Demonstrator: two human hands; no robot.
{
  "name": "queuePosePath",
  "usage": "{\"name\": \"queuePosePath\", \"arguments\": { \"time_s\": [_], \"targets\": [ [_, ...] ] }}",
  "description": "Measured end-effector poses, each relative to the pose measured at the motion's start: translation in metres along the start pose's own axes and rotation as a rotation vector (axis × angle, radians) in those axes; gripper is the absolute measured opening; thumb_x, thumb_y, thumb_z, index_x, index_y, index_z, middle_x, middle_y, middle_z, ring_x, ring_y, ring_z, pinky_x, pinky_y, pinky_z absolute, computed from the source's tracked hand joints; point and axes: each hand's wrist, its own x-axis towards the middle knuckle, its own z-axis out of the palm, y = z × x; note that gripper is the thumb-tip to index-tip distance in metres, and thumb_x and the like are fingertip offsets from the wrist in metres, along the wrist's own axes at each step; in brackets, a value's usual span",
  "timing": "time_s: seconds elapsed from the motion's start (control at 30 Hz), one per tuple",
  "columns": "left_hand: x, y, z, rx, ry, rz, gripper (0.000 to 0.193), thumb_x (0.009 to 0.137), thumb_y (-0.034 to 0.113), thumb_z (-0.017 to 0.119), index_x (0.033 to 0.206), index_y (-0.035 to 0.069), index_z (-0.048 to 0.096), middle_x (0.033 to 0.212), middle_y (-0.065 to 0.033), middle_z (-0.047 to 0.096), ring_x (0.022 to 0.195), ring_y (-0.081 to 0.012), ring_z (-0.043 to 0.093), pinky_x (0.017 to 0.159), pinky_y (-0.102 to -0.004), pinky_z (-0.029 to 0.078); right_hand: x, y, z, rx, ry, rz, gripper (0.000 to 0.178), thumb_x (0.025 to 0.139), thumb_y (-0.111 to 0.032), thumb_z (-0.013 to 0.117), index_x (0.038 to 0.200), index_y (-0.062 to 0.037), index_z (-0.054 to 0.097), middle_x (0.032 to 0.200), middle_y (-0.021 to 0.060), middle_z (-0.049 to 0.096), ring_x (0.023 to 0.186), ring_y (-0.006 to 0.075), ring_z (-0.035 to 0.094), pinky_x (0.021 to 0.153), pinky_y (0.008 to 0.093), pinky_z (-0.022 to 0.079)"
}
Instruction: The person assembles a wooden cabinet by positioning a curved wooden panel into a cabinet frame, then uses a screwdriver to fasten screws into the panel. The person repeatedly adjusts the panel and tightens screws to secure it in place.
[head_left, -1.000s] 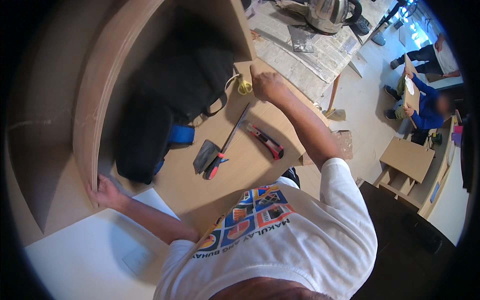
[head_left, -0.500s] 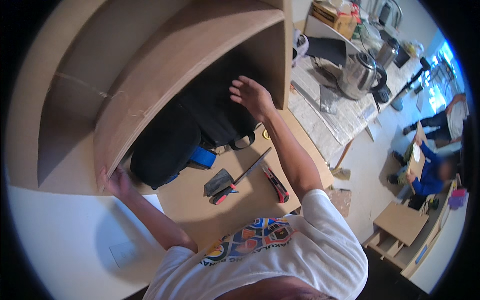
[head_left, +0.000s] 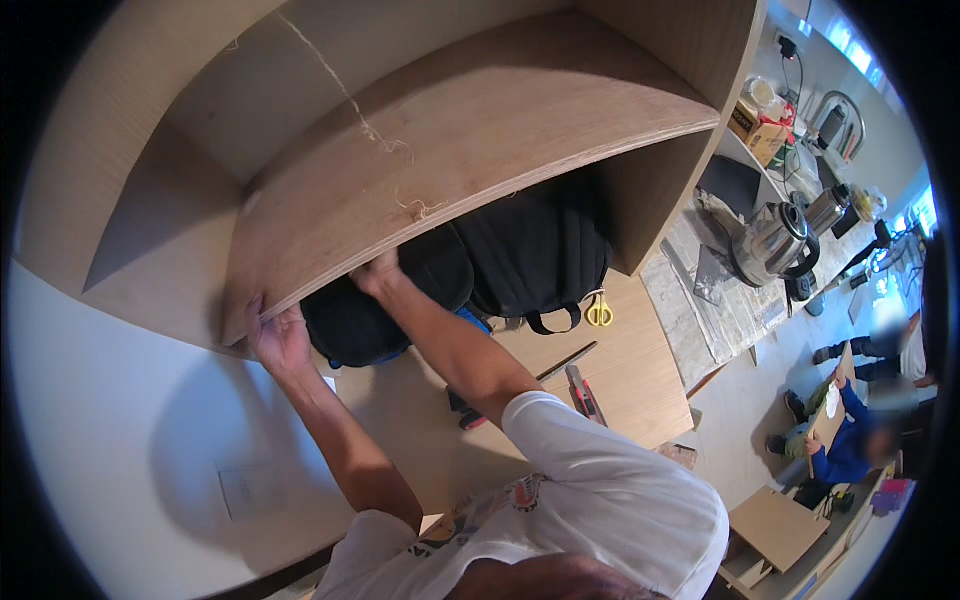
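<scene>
A smooth white wall (head_left: 100,330) is standing left of the brown wooden shelf board (head_left: 480,130), a pale wooden tabletop (head_left: 630,400) is lying below it, and a silver metal kettle (head_left: 770,245) is standing right of it. The right hand (head_left: 378,272), earlier raised free, is now reaching the board's front edge. The left hand (head_left: 280,335) is curling its fingers around the board's left corner; the right fingers are partly hiding beneath, their grip unclear.

A square plate (head_left: 246,493) is set into the white wall (head_left: 140,390) at the left. Bluish daylight is let in through windows (head_left: 848,35) at the upper right. A pale floor (head_left: 742,420) is seen between a paper-covered table (head_left: 738,325) and wooden furniture (head_left: 780,525).
</scene>
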Motion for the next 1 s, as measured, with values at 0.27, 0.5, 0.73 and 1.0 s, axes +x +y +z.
{"name": "queuePosePath", "arguments": {
  "time_s": [0.27,0.5,0.73,1.0],
  "targets": [
    [-0.003,0.009,0.006,0.101,-0.007,-0.019,0.049,0.093,0.001,0.058,0.139,-0.009,0.044,0.143,-0.0248,0.052,0.132,-0.0361,0.052,0.113,-0.0495,0.044,0.025,0.102,-0.008,0.018,0.030,-0.010,0.076,0.095,-0.065,0.051,0.146,-0.0094,0.045,0.148,0.0129,0.051,0.134,0.0314,0.049,0.111,0.0503,0.042],
    [-0.006,-0.014,-0.008,0.093,-0.046,-0.038,0.043,0.089,-0.002,0.061,0.131,-0.007,0.053,0.136,-0.0215,0.059,0.124,-0.0325,0.059,0.105,-0.0478,0.051,0.001,0.056,-0.015,-0.095,-0.171,-0.084,0.073,0.096,-0.062,0.053,0.147,-0.0103,0.044,0.148,0.0128,0.050,0.132,0.0294,0.051,0.108,0.0494,0.046],
    [-0.010,-0.015,-0.034,0.086,-0.037,-0.013,0.045,0.088,-0.003,0.063,0.131,-0.006,0.051,0.133,-0.0206,0.060,0.122,-0.0317,0.060,0.103,-0.0462,0.052,-0.172,-0.223,0.136,-0.451,-0.309,-0.768,0.090,0.091,-0.067,0.059,0.147,0.0004,0.038,0.140,0.0160,0.052,0.128,0.0304,0.052,0.108,0.0506,0.042],
    [-0.066,0.009,-0.040,0.091,0.065,0.055,0.059,0.088,-0.002,0.065,0.142,-0.006,0.043,0.144,-0.0222,0.051,0.132,-0.0351,0.051,0.111,-0.0487,0.044,-0.239,-0.225,0.163,-0.720,-0.054,-0.765,0.043,0.085,-0.009,0.067,0.124,-0.0022,0.051,0.108,0.0087,0.058,0.104,0.0224,0.060,0.091,0.0424,0.052]
  ]
}}
